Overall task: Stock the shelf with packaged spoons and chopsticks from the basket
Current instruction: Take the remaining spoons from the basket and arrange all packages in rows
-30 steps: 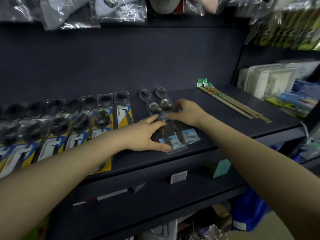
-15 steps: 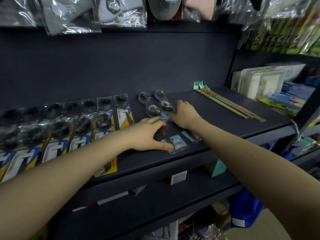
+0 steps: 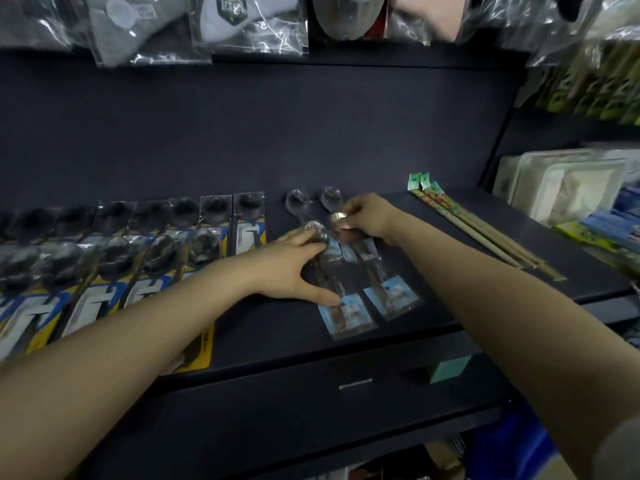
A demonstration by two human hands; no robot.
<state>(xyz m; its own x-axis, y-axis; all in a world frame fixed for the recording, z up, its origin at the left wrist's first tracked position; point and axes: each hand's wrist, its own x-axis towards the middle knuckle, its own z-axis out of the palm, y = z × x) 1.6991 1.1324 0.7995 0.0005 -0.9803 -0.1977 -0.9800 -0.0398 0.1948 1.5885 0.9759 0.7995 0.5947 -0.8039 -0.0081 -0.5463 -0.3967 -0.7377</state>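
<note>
Two bare forearms reach in from the lower corners over the dark shelf [image 3: 433, 306], whose front lip carries a small teal price tag [image 3: 450, 368]. Near the edge lie two clear spoon packs with blue labels, the left spoon pack [image 3: 344, 306] and the right spoon pack [image 3: 388, 289] side by side, handles toward the camera. The left hand [image 3: 291, 268] spans the left spoon pack, thumb pressed beside its blue label and fingertips reaching the spoon bowl; its fingers are spread and lightly bent rather than closed. The right hand [image 3: 367, 220] pinches the bowl end of the right spoon pack between curled fingers and thumb. Left of the hands, a row of yellow-carded spoon packs [image 3: 138, 258] overlaps along the shelf. Just behind the hands rest two more clear spoon packs [image 3: 311, 202], bowls toward the back wall. Farther right, packaged chopsticks [image 3: 485, 237] lie diagonally, green tags at the far end. Bagged goods [image 3: 242, 26] hang above.
</note>
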